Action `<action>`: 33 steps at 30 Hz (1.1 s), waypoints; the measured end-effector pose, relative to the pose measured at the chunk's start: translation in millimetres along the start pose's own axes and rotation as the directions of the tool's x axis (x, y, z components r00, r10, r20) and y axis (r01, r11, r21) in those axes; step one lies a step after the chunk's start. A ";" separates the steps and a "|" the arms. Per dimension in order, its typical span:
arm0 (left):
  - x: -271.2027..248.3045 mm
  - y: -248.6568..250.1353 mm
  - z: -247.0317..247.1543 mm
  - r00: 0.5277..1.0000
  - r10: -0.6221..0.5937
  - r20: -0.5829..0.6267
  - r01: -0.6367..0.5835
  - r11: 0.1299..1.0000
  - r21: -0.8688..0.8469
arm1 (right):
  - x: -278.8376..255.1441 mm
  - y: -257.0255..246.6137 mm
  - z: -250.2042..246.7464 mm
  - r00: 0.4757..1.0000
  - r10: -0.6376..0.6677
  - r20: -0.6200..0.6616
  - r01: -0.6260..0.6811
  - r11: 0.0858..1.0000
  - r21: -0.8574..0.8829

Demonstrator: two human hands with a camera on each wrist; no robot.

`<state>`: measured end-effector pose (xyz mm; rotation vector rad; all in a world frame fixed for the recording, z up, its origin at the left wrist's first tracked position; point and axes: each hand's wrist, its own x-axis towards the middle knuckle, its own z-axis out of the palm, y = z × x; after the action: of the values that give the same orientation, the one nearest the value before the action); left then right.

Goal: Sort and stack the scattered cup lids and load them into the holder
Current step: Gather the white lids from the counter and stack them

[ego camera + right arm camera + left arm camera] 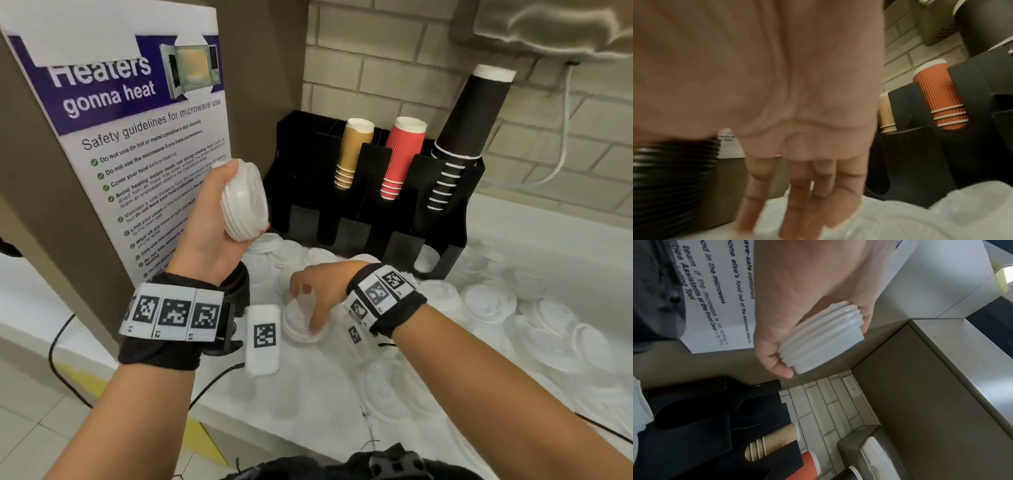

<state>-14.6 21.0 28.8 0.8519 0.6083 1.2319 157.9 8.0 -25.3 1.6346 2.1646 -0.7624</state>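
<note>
My left hand (239, 202) is raised in front of the poster and grips a nested stack of white lids (245, 205) by its edges, thumb on top. The left wrist view shows that stack of white lids (822, 339) held in the left hand (825, 347). My right hand (308, 308) reaches down onto the counter and pinches a single white lid (301, 323) between fingers and thumb. The right wrist view is blurred; there the right hand (797, 219) points its fingers down onto white lids (890, 219). The black holder (376, 219) stands behind.
The holder carries brown cups (352, 150), red cups (402, 154) and black cups (469, 116); its lower right slot (424, 260) shows white lids. Several loose lids (486, 301) cover the white counter at right. A poster board (137, 137) stands left. A tagged white block (262, 339) lies by my left wrist.
</note>
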 end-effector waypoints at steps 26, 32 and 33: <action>-1.9 1.9 -14.3 1.000 -0.008 -0.014 0.008 0.999 0.047 | 42.6 14.0 -10.3 0.951 0.169 -0.258 -0.140 0.982 0.127; 1.0 -1.5 -13.4 0.997 -0.046 0.064 0.040 0.995 0.087 | 8.9 26.5 -48.0 0.864 0.182 -0.469 0.181 0.756 0.628; 1.3 -3.0 -11.9 0.994 -0.048 0.099 0.039 0.996 0.084 | 3.6 26.3 -50.6 0.849 0.197 -0.491 0.240 0.683 0.689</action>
<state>-22.1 24.7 19.7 0.9591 0.5956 1.1237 185.1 46.0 7.7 2.4701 2.3904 -1.4915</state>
